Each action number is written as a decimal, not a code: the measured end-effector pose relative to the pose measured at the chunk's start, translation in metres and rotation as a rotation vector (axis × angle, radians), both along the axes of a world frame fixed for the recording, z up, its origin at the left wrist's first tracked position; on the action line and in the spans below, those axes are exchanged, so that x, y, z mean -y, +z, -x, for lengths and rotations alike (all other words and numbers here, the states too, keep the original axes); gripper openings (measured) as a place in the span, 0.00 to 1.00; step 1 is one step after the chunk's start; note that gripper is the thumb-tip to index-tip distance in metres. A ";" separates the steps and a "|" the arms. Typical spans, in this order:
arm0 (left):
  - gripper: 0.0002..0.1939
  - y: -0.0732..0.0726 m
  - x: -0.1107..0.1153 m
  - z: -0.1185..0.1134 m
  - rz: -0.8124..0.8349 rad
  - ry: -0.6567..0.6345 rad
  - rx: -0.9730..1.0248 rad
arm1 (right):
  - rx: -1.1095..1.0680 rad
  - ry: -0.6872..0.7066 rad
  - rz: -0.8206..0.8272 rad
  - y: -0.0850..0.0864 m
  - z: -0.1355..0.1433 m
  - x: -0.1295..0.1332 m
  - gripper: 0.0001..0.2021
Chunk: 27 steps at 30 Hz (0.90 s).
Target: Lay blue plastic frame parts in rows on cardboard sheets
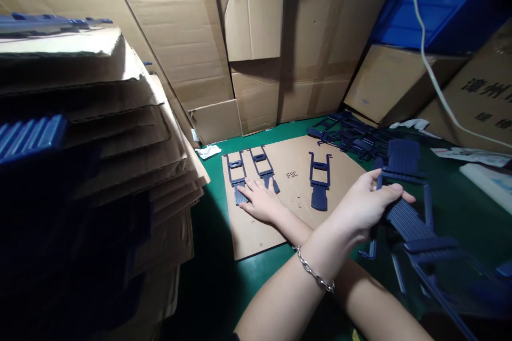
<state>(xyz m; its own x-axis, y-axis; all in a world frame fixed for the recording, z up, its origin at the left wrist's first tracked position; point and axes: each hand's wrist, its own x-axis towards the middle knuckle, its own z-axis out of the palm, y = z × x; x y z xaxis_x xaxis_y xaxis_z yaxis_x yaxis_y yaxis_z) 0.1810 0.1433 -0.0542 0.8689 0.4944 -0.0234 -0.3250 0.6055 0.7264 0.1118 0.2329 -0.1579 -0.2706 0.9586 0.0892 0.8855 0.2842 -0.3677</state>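
My forearms are crossed, the left one with a chain bracelet on top. At the right, my left hand [370, 200] grips a dark blue plastic frame [404, 157] with its fingers and thumb; more blue frames [432, 248] lie below it. My right hand [260, 200] reaches to the left with fingers spread, resting on the flat ends of two blue frames [237, 170] [262, 162] on a cardboard sheet [256, 240]. A third frame [320, 181] lies by itself on the right part of the sheet.
Cardboard sheets [176, 170] are stacked high at the left, with blue parts between them. A pile of blue frames [352, 133] lies behind the sheet on the green table [212, 170]. Cardboard walls [256, 10], a blue bin [452, 0] and a white cable [428, 58] stand around.
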 end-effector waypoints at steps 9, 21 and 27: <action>0.10 -0.001 -0.004 0.001 -0.033 0.028 -0.011 | 0.044 -0.283 -0.076 -0.006 -0.016 0.006 0.26; 0.07 -0.001 0.001 -0.003 0.038 -0.046 -0.057 | 0.033 -0.162 -0.077 -0.008 -0.011 0.008 0.23; 0.06 -0.002 0.015 -0.009 0.010 -0.062 -0.080 | 0.137 -0.550 -0.068 0.036 -0.049 0.031 0.17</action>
<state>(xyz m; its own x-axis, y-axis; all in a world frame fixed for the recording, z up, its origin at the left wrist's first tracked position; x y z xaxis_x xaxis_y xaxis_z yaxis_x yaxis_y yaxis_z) 0.1899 0.1285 -0.0565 0.8928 0.4396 -0.0983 -0.2285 0.6300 0.7422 0.1610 0.2022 -0.1222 0.2533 0.9550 0.1546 0.9480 -0.2131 -0.2364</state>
